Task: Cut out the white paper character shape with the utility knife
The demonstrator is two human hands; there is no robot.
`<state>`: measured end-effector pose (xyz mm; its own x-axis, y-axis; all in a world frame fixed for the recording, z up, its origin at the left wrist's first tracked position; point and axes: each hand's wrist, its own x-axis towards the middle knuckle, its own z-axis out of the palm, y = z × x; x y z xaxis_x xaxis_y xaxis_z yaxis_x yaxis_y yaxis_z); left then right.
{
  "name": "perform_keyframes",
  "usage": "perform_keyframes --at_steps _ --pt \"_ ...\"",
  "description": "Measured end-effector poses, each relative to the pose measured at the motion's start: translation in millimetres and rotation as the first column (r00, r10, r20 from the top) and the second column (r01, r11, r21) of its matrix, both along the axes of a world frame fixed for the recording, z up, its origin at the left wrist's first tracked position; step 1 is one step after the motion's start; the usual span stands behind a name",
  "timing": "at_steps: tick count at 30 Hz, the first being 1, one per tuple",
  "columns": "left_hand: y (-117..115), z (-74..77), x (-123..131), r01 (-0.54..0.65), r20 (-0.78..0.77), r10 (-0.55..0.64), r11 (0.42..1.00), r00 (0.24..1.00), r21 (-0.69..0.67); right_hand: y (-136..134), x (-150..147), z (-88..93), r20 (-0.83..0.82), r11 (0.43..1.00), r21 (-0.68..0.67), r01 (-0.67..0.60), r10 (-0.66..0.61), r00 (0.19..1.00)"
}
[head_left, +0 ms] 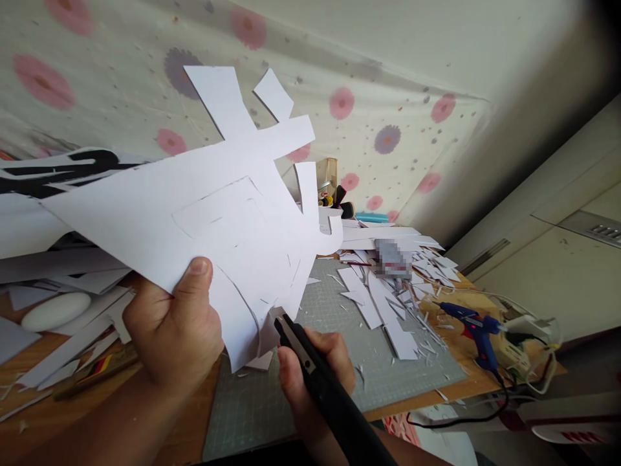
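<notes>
My left hand (172, 330) is closed on a large white paper cut-out (218, 207), thumb on top, and holds it up above the grey cutting mat (339, 369). The sheet has several pointed arms and faint pencil outlines. My right hand (310, 375) is wrapped round a pair of black scissors (320, 382). The scissor tips touch the lower edge of the paper, where a curled strip hangs down.
White paper offcuts (388, 310) litter the mat and the wooden table. A blue glue gun (473, 327) with its black cord lies at the right edge beside a white power strip (521, 336). More sheets are stacked at left (58, 272). A floral cloth (363, 123) hangs behind.
</notes>
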<state>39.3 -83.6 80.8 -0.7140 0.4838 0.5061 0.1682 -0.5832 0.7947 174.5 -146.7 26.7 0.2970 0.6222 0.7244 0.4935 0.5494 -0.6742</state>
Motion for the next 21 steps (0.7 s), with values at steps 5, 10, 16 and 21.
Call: perform_keyframes --at_steps 5,10,16,21 --pt "8.8 2.0 -2.3 0.041 0.052 -0.044 0.997 0.998 0.064 5.7 6.8 -15.4 -0.191 0.967 -0.100 -0.233 0.211 0.959" --pt "18.3 7.7 -10.3 0.215 0.309 -0.218 0.976 0.926 0.045 20.9 23.9 -20.5 -0.319 0.926 0.021 -0.376 0.363 0.875" --pt "19.8 10.5 -12.5 0.583 0.411 -0.494 0.803 0.766 -0.122 28.3 45.3 23.7 0.006 0.914 -0.012 -0.405 0.405 0.914" --pt "22.2 5.0 -7.3 0.700 0.467 -0.561 0.686 0.683 -0.199 32.9 40.4 39.1 0.246 0.914 0.075 -0.398 0.370 0.896"
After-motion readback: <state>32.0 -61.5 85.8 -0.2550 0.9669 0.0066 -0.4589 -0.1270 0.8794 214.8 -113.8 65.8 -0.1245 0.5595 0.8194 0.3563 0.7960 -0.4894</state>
